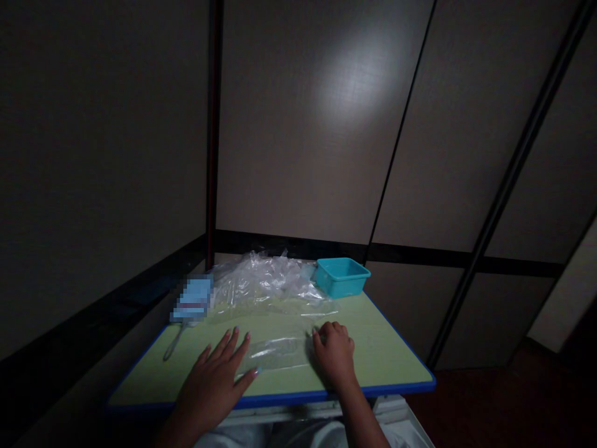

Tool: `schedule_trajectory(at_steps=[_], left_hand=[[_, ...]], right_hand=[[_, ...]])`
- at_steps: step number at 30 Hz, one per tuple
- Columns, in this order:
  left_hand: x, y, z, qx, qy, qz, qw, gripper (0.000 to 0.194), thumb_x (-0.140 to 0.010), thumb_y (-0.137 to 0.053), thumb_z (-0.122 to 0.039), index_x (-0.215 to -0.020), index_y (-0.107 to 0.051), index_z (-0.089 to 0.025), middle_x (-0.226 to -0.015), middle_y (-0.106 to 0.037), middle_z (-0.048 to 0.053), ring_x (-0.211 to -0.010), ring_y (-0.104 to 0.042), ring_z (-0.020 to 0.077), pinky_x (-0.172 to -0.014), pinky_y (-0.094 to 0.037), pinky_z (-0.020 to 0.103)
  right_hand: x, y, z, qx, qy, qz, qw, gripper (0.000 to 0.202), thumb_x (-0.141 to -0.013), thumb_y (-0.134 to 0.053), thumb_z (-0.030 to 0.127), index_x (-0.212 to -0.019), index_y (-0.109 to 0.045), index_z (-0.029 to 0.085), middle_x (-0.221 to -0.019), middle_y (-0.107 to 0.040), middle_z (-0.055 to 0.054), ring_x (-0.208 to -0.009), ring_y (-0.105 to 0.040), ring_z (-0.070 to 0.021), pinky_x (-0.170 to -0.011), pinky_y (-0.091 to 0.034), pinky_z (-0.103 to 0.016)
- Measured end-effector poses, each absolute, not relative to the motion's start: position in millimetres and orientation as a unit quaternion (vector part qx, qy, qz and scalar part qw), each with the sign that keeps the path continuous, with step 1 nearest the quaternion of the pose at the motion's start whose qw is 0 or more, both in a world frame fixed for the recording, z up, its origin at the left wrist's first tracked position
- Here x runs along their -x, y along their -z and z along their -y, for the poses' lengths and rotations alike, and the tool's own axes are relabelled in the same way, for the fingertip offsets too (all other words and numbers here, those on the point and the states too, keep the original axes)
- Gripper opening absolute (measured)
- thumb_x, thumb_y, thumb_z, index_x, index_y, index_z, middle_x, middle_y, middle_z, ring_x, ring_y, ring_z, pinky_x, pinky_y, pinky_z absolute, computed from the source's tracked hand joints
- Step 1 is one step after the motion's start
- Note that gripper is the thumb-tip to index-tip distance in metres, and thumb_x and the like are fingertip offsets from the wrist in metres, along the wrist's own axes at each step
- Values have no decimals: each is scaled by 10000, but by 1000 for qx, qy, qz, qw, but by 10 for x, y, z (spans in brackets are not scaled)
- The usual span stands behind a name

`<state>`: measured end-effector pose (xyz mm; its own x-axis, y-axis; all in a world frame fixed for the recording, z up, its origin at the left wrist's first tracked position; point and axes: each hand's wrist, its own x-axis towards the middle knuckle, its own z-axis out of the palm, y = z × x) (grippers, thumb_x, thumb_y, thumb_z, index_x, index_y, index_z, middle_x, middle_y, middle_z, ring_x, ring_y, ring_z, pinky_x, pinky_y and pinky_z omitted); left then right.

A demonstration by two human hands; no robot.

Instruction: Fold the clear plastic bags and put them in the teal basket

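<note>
A clear plastic bag (280, 353) lies flat on the table between my two hands. My left hand (217, 373) rests with its fingers spread, thumb at the bag's left end. At the bag's right end, my right hand (334, 351) has its fingers curled in and pressed together. What those fingers hold, if anything, is hidden. Behind the flat bag spreads a crumpled pile of clear plastic bags (265, 277).
A turquoise plastic basket (344, 280) stands at the back right of the pale green table (382, 348), which has a blue edge. A blurred-out blue card with a looped strap (173, 345) lies at the left. Dark panels (303, 155) rise behind.
</note>
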<state>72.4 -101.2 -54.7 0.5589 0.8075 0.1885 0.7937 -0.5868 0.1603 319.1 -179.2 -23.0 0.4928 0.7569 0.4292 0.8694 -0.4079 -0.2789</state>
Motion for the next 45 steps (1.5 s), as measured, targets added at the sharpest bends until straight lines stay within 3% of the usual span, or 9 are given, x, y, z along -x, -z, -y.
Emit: schedule_trajectory(at_steps=[9,16,20,24,32,39,42,45], left_hand=[[-710,509,1028,-883,-117,-453,32,649,-822,-322,-614,-1380,-240,-292,-1462,-180,41,-1349,-122,247,-1055,-143,482],[-701,514,1030,-884,-125,-450,29,654,-812,-326,-631,-1375,-247,-308,-1460,-186,35,-1348,-128,246,-1058,-140,487],[-705,503,1039,-883,-126,-451,29,639,-818,-328,-616,-1374,-250,-310,-1461,-177,35,-1349,-119,237,-1061,-132,485],[-703,496,1037,-882,-123,-453,31,647,-814,-338,-613,-1374,-251,-301,-1460,-176,35,-1348,-123,241,-1063,-127,481],[-720,506,1035,-884,-112,-454,28,647,-820,-316,-618,-1378,-222,-306,-1462,-164,30,-1347,-128,245,-1053,-143,495],[-725,273,1093,-877,-110,-467,-33,657,-802,-333,-643,-1361,-296,-300,-1453,-198,80,-1345,-111,291,-1021,25,588],[-821,145,1130,-876,-108,-470,-21,726,-773,-348,-678,-1361,-320,-252,-1453,-191,113,-1343,-117,301,-1028,-12,582],[-986,149,1173,-892,-115,-436,19,756,-780,-339,-672,-1390,-241,-236,-1464,-149,82,-1348,-106,280,-1049,-67,550]], right_hand=[[-3128,261,1774,821,123,525,189,200,-812,-472,368,-863,-554,193,-999,-550,-106,-982,-436,-265,-771,-296,-369],[-3196,264,1777,792,61,541,275,123,-824,-484,316,-813,-547,211,-900,-609,-46,-917,-487,-217,-758,-282,-313],[-3211,233,1802,778,13,546,309,182,-870,-421,320,-843,-575,225,-881,-639,-23,-885,-521,-182,-779,-274,-289],[-3220,235,1800,785,17,549,286,264,-884,-390,355,-795,-604,227,-847,-654,-24,-890,-529,-189,-775,-276,-290],[-3218,256,1775,803,45,533,263,155,-831,-460,248,-779,-603,220,-824,-648,-42,-887,-521,-202,-720,-297,-281],[-3221,236,1789,801,50,537,259,145,-825,-469,251,-772,-601,219,-814,-636,-37,-870,-519,-200,-711,-310,-284],[-3232,233,1788,803,51,541,247,158,-830,-460,263,-786,-603,215,-814,-632,-46,-866,-521,-202,-700,-313,-284],[-3243,244,1779,804,50,543,238,171,-838,-446,269,-780,-599,218,-815,-631,-48,-868,-520,-203,-701,-316,-290]])
